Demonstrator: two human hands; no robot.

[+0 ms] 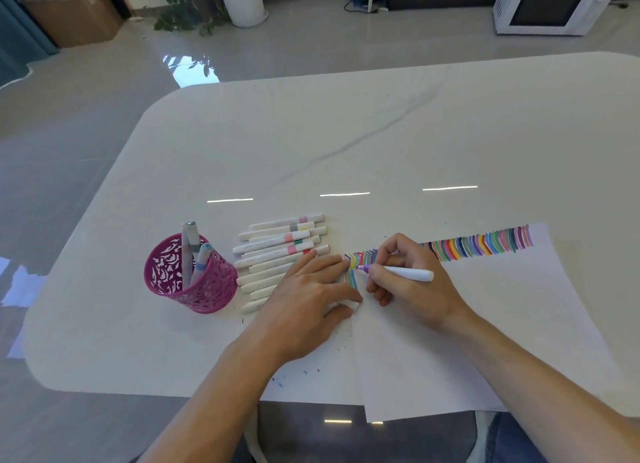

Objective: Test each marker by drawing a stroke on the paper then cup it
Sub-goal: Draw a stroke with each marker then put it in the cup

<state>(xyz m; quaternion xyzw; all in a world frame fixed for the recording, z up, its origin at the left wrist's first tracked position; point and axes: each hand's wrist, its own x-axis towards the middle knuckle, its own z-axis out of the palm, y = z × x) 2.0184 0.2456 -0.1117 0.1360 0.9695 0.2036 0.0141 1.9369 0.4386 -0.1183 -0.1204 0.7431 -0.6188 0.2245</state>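
Glossy stone-look worktop, matt paper, plastic markers

The worktop is pale, smooth and glossy with grey veining, mirroring ceiling lights. The paper looks matt white. The markers have smooth white plastic barrels. The magenta cup has a pierced, lace-like wall; the floor shines.

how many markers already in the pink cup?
2, both standing upright in the pink cup: a taller one at the back left and a shorter blue-banded one beside it on the right. More could sit hidden below the rim.
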